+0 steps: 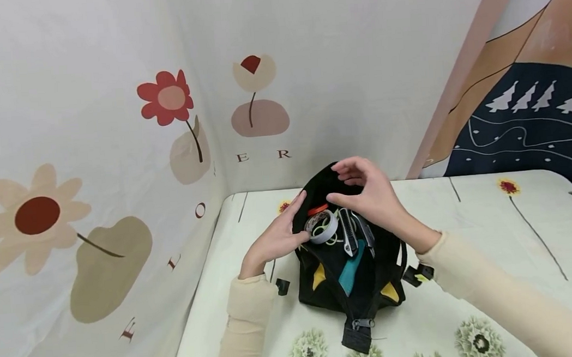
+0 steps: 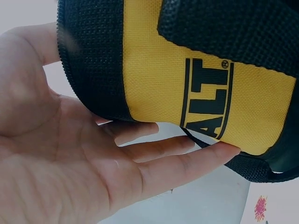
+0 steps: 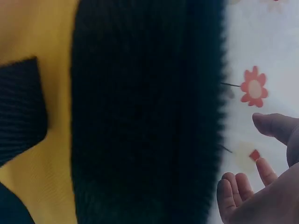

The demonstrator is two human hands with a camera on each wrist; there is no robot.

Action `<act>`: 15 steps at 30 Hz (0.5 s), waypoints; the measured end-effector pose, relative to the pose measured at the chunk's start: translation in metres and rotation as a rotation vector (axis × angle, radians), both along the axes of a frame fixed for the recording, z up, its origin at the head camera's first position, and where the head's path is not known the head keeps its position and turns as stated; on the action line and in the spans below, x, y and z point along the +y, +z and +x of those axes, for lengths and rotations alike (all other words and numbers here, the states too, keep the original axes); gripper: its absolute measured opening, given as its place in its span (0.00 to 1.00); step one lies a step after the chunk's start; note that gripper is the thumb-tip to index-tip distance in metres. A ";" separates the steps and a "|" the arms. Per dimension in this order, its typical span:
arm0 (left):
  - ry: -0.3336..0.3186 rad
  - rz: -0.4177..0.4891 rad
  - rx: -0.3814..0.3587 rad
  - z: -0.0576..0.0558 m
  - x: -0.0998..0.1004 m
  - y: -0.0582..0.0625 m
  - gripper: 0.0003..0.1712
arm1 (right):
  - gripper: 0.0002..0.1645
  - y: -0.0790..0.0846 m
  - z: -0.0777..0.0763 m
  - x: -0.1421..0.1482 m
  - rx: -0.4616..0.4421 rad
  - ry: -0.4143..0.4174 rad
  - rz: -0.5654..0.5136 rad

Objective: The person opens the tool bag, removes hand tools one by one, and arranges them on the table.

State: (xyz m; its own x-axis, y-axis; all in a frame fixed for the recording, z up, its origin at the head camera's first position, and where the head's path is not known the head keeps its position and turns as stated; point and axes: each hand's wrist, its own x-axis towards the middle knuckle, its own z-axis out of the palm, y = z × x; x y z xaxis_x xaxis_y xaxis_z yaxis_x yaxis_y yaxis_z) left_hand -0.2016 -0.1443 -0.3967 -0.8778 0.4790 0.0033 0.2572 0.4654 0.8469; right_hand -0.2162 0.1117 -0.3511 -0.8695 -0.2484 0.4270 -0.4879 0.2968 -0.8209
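A black and yellow tool bag stands on the table with its top unzipped. Inside its mouth lie a roll of tape, a black and silver utility knife, a second silver tool and an orange piece. My left hand is at the left rim. In the left wrist view its straight index finger touches the yellow side panel, while the thumb passes behind the zipped edge. Above the opening, my right hand has its thumb and fingers apart and holds nothing.
A black strap end with a zipper pull hangs from the bag's front. Black buckles lie on the left and right. Behind the flower-print table rises a pale printed cloth wall.
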 end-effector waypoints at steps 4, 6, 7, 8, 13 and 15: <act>-0.001 -0.005 -0.002 -0.001 0.002 0.000 0.55 | 0.34 -0.014 -0.018 -0.008 -0.040 -0.001 0.046; -0.006 -0.011 -0.005 -0.001 0.002 0.000 0.55 | 0.35 -0.025 -0.024 -0.009 -0.056 0.000 0.060; -0.009 -0.014 -0.007 0.000 0.002 0.000 0.55 | 0.35 -0.031 -0.026 -0.009 -0.063 0.002 0.069; -0.013 -0.017 -0.008 0.000 0.002 0.000 0.55 | 0.36 -0.037 -0.027 -0.009 -0.066 0.003 0.079; -0.010 -0.020 -0.004 -0.001 0.002 -0.001 0.55 | 0.37 -0.060 -0.030 -0.009 -0.067 0.010 0.128; -0.009 -0.020 -0.001 -0.001 0.001 -0.002 0.54 | 0.36 -0.068 -0.029 -0.009 -0.068 0.015 0.152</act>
State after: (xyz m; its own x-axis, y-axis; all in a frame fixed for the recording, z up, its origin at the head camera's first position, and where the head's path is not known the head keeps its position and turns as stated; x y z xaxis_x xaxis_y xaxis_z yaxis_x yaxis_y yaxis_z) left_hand -0.2023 -0.1430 -0.3983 -0.8733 0.4872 -0.0067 0.2611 0.4796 0.8378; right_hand -0.2455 0.1026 -0.4194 -0.8911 -0.3185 0.3233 -0.4375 0.4137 -0.7984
